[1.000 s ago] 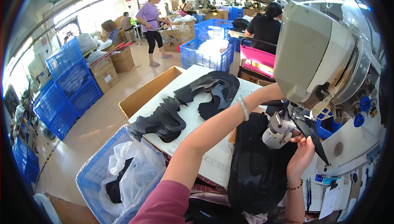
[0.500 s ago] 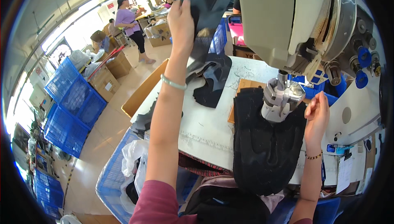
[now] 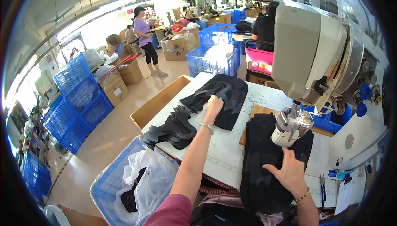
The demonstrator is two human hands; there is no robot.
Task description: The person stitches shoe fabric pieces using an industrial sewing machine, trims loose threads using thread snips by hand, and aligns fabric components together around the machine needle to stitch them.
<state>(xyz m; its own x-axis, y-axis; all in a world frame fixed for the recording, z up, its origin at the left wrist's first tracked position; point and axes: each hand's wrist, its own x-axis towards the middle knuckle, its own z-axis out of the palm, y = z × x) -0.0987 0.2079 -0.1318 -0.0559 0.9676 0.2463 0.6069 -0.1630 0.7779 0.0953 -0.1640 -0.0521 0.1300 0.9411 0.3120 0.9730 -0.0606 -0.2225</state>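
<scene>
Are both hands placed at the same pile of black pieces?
No, the left hand is at the far pile, the right hand over the near pile.

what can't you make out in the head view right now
All in the head view:
Left hand: its own back hides whether it grips the black pieces.
Black item in the blue crate: partly covered by a plastic bag.
Person in black: partly blocked by the machine head.
Right forearm: cut off by the lower edge.
</scene>
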